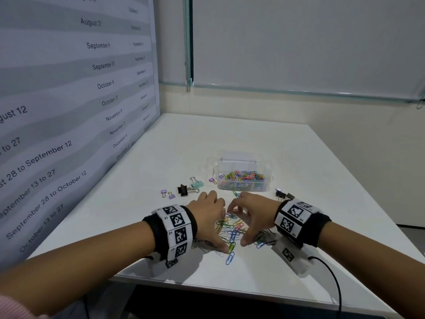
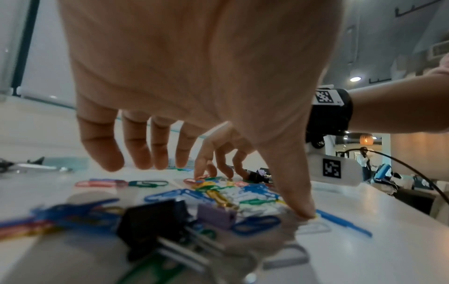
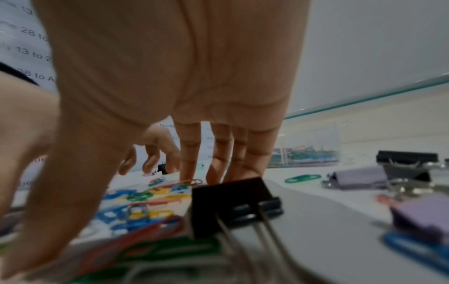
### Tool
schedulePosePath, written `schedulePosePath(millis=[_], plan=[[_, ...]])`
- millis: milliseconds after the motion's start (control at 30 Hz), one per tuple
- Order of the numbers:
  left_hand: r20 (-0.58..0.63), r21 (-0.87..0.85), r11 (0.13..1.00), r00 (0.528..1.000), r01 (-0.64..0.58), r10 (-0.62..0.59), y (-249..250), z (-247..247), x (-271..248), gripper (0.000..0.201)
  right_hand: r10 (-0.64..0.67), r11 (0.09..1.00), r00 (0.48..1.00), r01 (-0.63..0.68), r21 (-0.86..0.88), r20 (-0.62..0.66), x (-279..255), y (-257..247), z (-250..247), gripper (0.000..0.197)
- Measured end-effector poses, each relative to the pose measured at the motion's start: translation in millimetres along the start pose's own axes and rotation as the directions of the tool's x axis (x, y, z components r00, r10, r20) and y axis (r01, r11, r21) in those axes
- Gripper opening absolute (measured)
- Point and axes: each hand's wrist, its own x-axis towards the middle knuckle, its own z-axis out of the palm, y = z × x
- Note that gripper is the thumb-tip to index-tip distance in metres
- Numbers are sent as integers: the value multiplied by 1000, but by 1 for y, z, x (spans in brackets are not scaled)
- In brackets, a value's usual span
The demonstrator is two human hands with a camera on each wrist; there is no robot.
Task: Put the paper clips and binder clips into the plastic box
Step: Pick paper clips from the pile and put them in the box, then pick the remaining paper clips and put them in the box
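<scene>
hands corralling loose clips on the desk
left hand (image 1: 208, 217) and right hand (image 1: 251, 217) are cupping wide around the clips (image 1: 232, 231), holding nothing, herding them near the front edge; the box (image 1: 243, 178) is sitting mid-desk, part filled.

Both forearms reach forward, palms down. The left hand (image 1: 208, 218) spreads its fingers loosely, thumb tip pressed down; the right hand (image 1: 254, 216) arches on its fingertips (wrists wear marker bands).

Even, dim indoor light; soft shadows under arms. Wrist views: foreground clips blurred, strong wide-angle edge distortion.
</scene>
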Motion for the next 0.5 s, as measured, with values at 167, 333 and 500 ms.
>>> schedulePosePath(millis=[167, 333, 500], plan=[[90, -130, 991, 996, 19, -7, 7, 0, 5, 71, -53, 987, 999, 54, 148, -10, -4, 1, 5, 35], [39, -220, 975, 999, -12, 21, 13, -3, 17, 44, -28, 989, 998, 35, 144, -50, -7, 2, 2, 19], [-2, -314, 949, 999, -43, 44, 6, -9, 25, 25, -1, 985, 995, 17, 170, -96, -10, 16, -8, 14]])
